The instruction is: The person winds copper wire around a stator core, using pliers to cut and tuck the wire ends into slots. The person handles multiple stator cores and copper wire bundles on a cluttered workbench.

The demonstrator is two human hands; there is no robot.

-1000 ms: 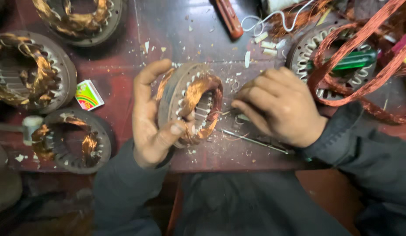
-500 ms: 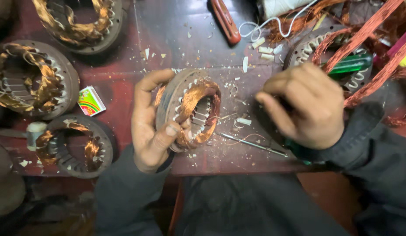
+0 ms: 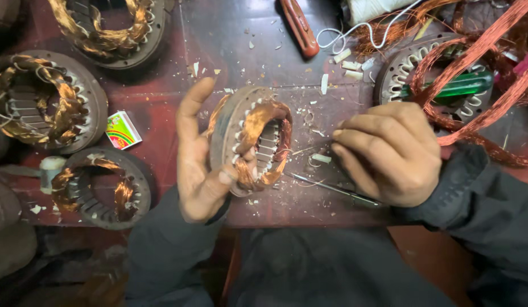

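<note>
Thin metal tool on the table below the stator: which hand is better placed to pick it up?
Right. The right hand rests almost on the thin metal tool, with its fingers curled just above it. The left hand is busy propping the stator on edge.

Dim, warm overhead light, sharp centre (corners darker, slightly stretched).

sleeves: dark grey, long | cuffs: ribbed knit | hands: bare, dusty
</note>
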